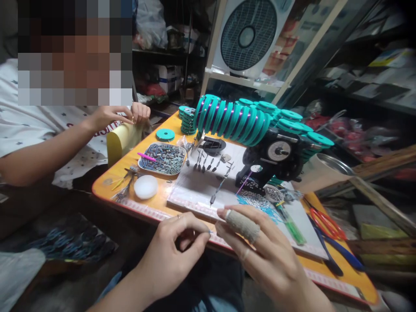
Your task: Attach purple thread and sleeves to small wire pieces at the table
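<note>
My left hand (182, 247) is in front of the table's near edge, thumb and forefinger pinched together. A tiny blue tip shows at the pinch, but what it belongs to is too small to make out. My right hand (263, 255) is just to the right, back upward, its fingers stretched out toward the left fingertips; its thumb is hidden. A grey-beige wrap (242, 225) covers one right finger. Beyond the hands, a white board (191, 190) bears several short dark weighted strands (212, 199), and a purple strand (243, 184) runs down from a black stand (256, 173).
Teal discs (234, 121) line the stand. Leftward are a tray (139, 164) of small dark and blue pieces, a pink pen (146, 157) and a white round object (145, 187). Red-handled scissors (328, 223) and blue-handled pliers (344, 253) lie right. Another person's hands (130, 115) hold yellowish material.
</note>
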`<action>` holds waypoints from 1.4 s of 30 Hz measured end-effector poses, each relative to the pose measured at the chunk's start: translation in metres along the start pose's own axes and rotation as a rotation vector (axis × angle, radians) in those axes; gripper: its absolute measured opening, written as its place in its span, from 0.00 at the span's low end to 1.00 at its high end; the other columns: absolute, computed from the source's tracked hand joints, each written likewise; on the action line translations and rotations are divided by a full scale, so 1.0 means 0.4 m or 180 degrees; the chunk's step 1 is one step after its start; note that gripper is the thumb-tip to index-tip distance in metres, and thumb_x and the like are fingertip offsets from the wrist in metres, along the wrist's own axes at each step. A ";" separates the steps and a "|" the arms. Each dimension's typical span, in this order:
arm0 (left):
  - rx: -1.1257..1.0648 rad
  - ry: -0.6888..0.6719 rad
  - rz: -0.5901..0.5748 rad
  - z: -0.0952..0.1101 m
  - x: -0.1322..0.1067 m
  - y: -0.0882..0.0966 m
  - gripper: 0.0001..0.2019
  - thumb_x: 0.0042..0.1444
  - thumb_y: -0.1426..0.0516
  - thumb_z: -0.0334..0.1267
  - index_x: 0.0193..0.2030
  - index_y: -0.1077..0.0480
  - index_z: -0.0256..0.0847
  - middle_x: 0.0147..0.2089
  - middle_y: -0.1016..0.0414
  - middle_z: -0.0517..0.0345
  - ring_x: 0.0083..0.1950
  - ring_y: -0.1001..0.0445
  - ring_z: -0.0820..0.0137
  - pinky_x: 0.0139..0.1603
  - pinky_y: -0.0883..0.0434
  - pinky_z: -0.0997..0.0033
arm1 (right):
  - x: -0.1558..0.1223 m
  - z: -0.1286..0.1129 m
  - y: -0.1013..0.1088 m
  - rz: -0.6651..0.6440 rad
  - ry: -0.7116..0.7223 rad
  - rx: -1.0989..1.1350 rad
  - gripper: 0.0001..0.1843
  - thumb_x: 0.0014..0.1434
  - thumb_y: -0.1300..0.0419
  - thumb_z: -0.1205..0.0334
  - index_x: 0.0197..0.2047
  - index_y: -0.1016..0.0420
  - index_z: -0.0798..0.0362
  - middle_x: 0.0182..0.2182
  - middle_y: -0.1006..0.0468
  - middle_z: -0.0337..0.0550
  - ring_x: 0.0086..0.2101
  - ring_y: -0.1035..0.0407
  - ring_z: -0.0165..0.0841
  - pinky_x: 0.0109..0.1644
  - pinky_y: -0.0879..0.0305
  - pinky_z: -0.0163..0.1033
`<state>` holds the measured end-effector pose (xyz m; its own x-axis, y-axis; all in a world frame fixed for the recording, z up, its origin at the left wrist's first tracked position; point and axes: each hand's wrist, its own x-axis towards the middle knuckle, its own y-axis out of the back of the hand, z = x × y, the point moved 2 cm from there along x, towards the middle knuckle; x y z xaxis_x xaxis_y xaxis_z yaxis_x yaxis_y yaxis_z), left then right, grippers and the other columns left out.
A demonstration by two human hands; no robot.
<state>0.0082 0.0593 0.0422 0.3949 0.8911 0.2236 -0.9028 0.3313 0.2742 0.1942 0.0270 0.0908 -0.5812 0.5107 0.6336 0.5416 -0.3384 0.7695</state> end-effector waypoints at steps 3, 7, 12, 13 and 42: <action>0.0304 -0.0675 0.0132 0.024 0.003 0.020 0.05 0.64 0.42 0.31 0.38 0.25 0.42 0.38 0.30 0.60 0.29 0.35 0.78 0.30 0.35 0.80 | 0.020 0.003 -0.010 -0.0106 -0.0226 0.0455 0.13 0.75 0.53 0.74 0.55 0.32 0.54 0.55 0.29 0.54 0.57 0.33 0.44 0.61 0.32 0.52; 0.0857 -0.1409 0.0446 0.041 0.001 0.035 0.10 0.62 0.43 0.23 0.43 0.27 0.42 0.44 0.35 0.56 0.36 0.29 0.77 0.38 0.30 0.80 | 0.050 0.003 -0.027 -0.0263 -0.0740 0.0984 0.12 0.72 0.55 0.74 0.51 0.34 0.52 0.47 0.32 0.52 0.42 0.29 0.39 0.41 0.26 0.39; 0.1810 -0.2020 0.0368 0.046 0.013 0.034 0.07 0.61 0.44 0.22 0.40 0.30 0.37 0.43 0.28 0.50 0.37 0.25 0.70 0.40 0.29 0.71 | 0.079 0.009 -0.038 -0.0163 -0.1165 0.0951 0.10 0.72 0.55 0.74 0.45 0.35 0.54 0.43 0.34 0.51 0.37 0.31 0.39 0.37 0.30 0.41; 0.1973 -0.2186 0.0308 0.049 0.015 0.032 0.07 0.61 0.44 0.22 0.39 0.30 0.37 0.42 0.26 0.49 0.36 0.25 0.69 0.39 0.30 0.70 | 0.083 0.011 -0.039 -0.0160 -0.1219 0.0910 0.10 0.72 0.55 0.73 0.44 0.35 0.55 0.42 0.33 0.51 0.38 0.31 0.41 0.39 0.30 0.43; 0.0971 -0.1693 0.0596 0.028 -0.039 -0.003 0.13 0.59 0.42 0.22 0.45 0.28 0.43 0.45 0.33 0.53 0.35 0.25 0.73 0.39 0.26 0.77 | -0.038 -0.067 -0.029 0.0226 -0.0587 0.0445 0.18 0.71 0.47 0.74 0.55 0.27 0.43 0.50 0.26 0.44 0.51 0.28 0.41 0.55 0.26 0.49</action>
<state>0.0051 0.0415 0.0488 0.3365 0.6236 0.7056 -0.9066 0.0118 0.4218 0.1804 0.0019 0.0743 -0.4249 0.6296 0.6504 0.6633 -0.2724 0.6970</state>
